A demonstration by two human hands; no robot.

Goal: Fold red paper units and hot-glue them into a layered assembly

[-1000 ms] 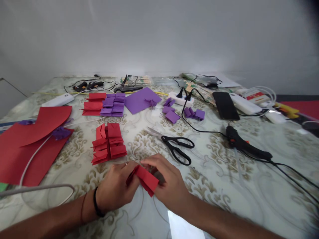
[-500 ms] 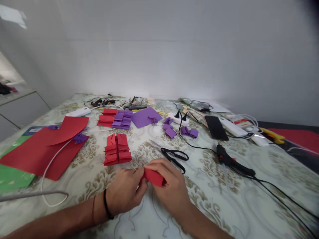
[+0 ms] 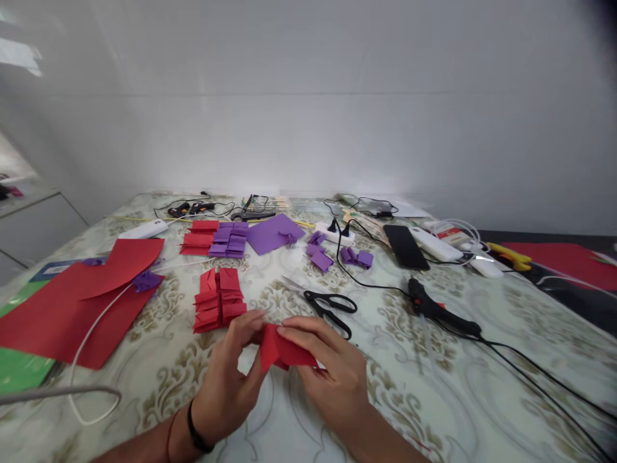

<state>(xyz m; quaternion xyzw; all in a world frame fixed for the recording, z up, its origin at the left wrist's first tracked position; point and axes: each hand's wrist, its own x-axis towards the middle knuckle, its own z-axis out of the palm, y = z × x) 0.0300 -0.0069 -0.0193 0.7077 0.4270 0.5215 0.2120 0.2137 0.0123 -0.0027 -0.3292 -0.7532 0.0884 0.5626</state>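
Note:
Both my hands hold one folded red paper piece [image 3: 282, 350] just above the table, near its front edge. My left hand [image 3: 229, 379] pinches its left side with fingers curled. My right hand [image 3: 330, 373] grips its right side, fingers laid over the top. A stack of folded red pieces [image 3: 216, 301] lies just beyond my left hand. Black-handled scissors [image 3: 325, 305] lie just past my right hand.
Large red sheets [image 3: 72, 302] and a green sheet [image 3: 19, 370] lie at the left, crossed by a white cable [image 3: 96, 328]. Purple folded pieces [image 3: 231, 239] and a purple sheet [image 3: 272, 233] sit further back. A black glue gun [image 3: 441, 312] with its cord, a phone [image 3: 405, 246] and a power strip [image 3: 332, 233] are at the right.
My hands have kept working the red piece, lifting and turning it so its folded left end sticks out. The camera view has tilted up, showing more wall.

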